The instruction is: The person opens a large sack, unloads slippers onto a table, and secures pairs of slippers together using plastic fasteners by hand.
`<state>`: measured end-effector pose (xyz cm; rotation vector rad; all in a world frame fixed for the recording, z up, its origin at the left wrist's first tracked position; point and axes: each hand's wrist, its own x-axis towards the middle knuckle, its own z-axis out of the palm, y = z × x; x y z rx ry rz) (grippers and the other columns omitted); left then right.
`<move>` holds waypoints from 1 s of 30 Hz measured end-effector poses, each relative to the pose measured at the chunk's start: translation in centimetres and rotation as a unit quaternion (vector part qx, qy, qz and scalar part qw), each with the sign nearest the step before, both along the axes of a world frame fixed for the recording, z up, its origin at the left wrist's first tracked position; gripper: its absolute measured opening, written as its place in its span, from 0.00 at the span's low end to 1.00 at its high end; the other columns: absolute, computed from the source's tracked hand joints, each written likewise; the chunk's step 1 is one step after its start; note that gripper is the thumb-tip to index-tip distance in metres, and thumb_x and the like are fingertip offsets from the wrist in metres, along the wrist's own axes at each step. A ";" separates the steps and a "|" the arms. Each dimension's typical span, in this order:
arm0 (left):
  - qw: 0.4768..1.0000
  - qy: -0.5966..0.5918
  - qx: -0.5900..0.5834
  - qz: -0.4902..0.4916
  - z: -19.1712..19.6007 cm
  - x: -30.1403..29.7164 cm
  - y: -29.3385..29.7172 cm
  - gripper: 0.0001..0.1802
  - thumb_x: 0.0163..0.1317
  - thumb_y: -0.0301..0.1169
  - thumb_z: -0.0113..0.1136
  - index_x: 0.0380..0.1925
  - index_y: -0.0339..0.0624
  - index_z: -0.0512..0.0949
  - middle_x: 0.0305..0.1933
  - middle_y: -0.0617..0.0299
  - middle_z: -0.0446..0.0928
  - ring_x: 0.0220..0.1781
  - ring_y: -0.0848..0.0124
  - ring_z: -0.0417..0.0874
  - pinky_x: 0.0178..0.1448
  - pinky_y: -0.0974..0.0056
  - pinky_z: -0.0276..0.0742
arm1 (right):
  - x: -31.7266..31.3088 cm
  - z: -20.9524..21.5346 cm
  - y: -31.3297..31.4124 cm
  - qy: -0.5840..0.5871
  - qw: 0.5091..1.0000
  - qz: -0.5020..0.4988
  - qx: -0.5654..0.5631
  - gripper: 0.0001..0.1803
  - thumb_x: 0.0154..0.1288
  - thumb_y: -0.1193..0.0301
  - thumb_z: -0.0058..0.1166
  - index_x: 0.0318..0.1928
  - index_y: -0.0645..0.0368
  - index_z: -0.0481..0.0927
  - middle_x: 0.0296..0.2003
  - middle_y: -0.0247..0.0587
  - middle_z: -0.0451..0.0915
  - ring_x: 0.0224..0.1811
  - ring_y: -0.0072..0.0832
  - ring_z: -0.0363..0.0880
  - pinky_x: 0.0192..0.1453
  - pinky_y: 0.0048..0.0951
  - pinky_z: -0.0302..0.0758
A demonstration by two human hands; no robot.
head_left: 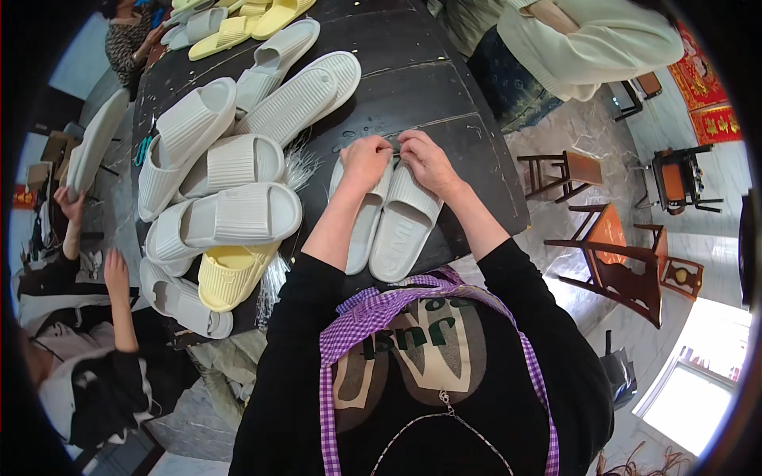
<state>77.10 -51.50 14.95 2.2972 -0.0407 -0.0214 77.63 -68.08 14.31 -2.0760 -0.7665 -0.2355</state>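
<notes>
Slippers [401, 238] lie paired. Left hand [367, 163] and right hand [429, 165] curl inward at the toe ends; anything pinched, I cannot tell. Keeping soles aligned would serve well.

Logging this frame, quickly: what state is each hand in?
Left hand: curled at the far end of the left slipper; grip cannot be told.
Right hand: bent over the far end of the right slipper; grip cannot be told.
</notes>
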 end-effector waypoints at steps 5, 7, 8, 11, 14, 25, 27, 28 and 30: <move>0.978 0.061 -0.200 -0.001 -0.8 0.3 0.6 0.09 0.53 0.29 0.56 0.30 0.36 0.81 0.28 0.59 0.81 0.31 0.74 0.80 0.39 0.70 0.73 | -1.2 -0.7 -0.1 0.046 0.992 -0.092 0.076 0.02 0.55 0.78 0.51 0.31 0.63 0.75 0.37 0.43 0.77 0.38 0.33 0.77 0.42 0.28 0.73; 0.979 0.066 -0.195 -0.007 -0.4 0.3 0.3 0.09 0.54 0.28 0.55 0.31 0.34 0.80 0.27 0.60 0.80 0.31 0.76 0.79 0.38 0.71 0.72 | -1.4 -0.5 -0.2 0.194 0.966 -0.115 0.124 0.03 0.56 0.77 0.51 0.31 0.63 0.76 0.32 0.41 0.78 0.34 0.29 0.77 0.40 0.26 0.73; 0.979 0.067 -0.191 -0.009 0.1 0.2 0.2 0.09 0.55 0.27 0.55 0.31 0.33 0.80 0.27 0.61 0.80 0.30 0.77 0.78 0.37 0.72 0.72 | -1.5 -0.5 -0.2 0.267 0.944 -0.125 0.147 0.04 0.56 0.76 0.51 0.32 0.63 0.76 0.30 0.41 0.79 0.32 0.26 0.77 0.38 0.25 0.73; 0.978 0.078 -0.191 -0.017 0.1 0.3 -0.1 0.09 0.55 0.26 0.54 0.32 0.32 0.80 0.26 0.62 0.79 0.30 0.78 0.76 0.36 0.73 0.71 | -1.6 -0.6 -0.1 0.278 0.937 -0.130 0.166 0.05 0.59 0.75 0.51 0.34 0.63 0.76 0.28 0.34 0.78 0.31 0.19 0.75 0.38 0.21 0.72; 0.975 0.093 -0.200 -0.025 0.0 0.5 0.1 0.09 0.56 0.27 0.54 0.34 0.33 0.79 0.25 0.63 0.78 0.29 0.78 0.76 0.35 0.72 0.70 | -1.6 -0.5 0.1 0.288 0.931 -0.133 0.183 0.05 0.60 0.74 0.51 0.35 0.63 0.76 0.27 0.31 0.77 0.31 0.15 0.74 0.38 0.18 0.71; 0.977 0.095 -0.177 -0.071 1.0 0.1 -0.2 0.11 0.56 0.30 0.52 0.34 0.36 0.80 0.27 0.64 0.77 0.30 0.78 0.74 0.36 0.72 0.69 | -1.8 -0.4 0.1 0.252 0.939 -0.160 0.171 0.05 0.59 0.75 0.51 0.35 0.62 0.77 0.28 0.32 0.77 0.32 0.17 0.74 0.37 0.19 0.72; 0.977 0.092 -0.173 -0.083 1.0 0.1 0.0 0.11 0.55 0.30 0.52 0.33 0.36 0.80 0.27 0.63 0.77 0.30 0.77 0.74 0.37 0.71 0.69 | -1.4 -0.4 0.0 0.150 0.970 -0.151 0.121 0.05 0.57 0.76 0.53 0.35 0.60 0.78 0.28 0.33 0.78 0.33 0.21 0.75 0.39 0.22 0.71; 0.977 0.089 -0.169 -0.097 1.0 0.2 0.1 0.11 0.55 0.31 0.52 0.33 0.35 0.79 0.27 0.63 0.77 0.31 0.76 0.74 0.38 0.71 0.69 | -1.3 -0.4 -0.1 0.099 0.980 -0.145 0.096 0.05 0.56 0.76 0.53 0.34 0.59 0.78 0.28 0.34 0.78 0.34 0.23 0.76 0.40 0.23 0.71; 0.976 0.086 -0.166 -0.109 1.0 0.3 0.2 0.11 0.55 0.31 0.52 0.32 0.35 0.79 0.27 0.62 0.77 0.31 0.76 0.74 0.39 0.70 0.70 | -1.0 -0.3 -0.4 0.067 0.987 -0.133 0.061 0.05 0.54 0.76 0.54 0.33 0.59 0.78 0.28 0.35 0.78 0.34 0.27 0.75 0.41 0.27 0.69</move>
